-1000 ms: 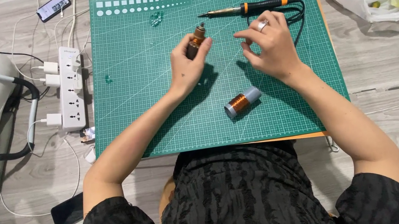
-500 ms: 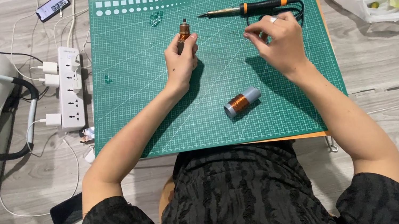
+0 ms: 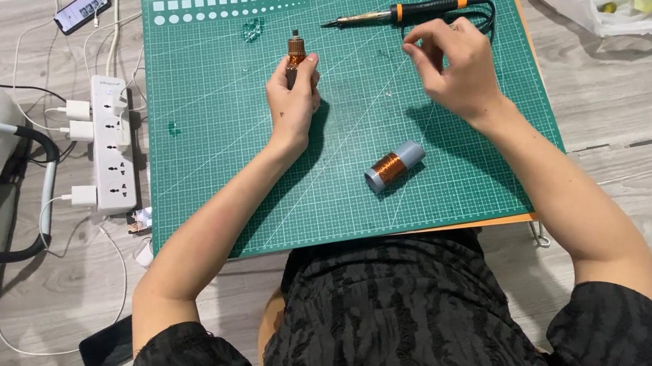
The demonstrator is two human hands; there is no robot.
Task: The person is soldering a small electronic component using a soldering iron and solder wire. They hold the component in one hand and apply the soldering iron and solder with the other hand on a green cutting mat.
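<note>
left hand point(image 3: 293, 102): closed around small copper coil piece point(image 3: 294, 51), mid-mat toward far edge | right hand point(image 3: 454, 64): fingers curled, grip unclear, just beside soldering iron point(image 3: 403, 13) at mat's point(image 3: 237, 180) far edge | wire spool point(image 3: 394, 166): lying near mat's near edge

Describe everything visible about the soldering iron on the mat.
The soldering iron lies flat along the far part of the green cutting mat, its thin metal tip pointing left. Behind the tip come a brassy shaft, an orange collar and a black handle. A black cord loops from the handle's right end toward a black plug near the mat's top edge. The right hand hovers just below the handle; whether they touch cannot be told.
</note>
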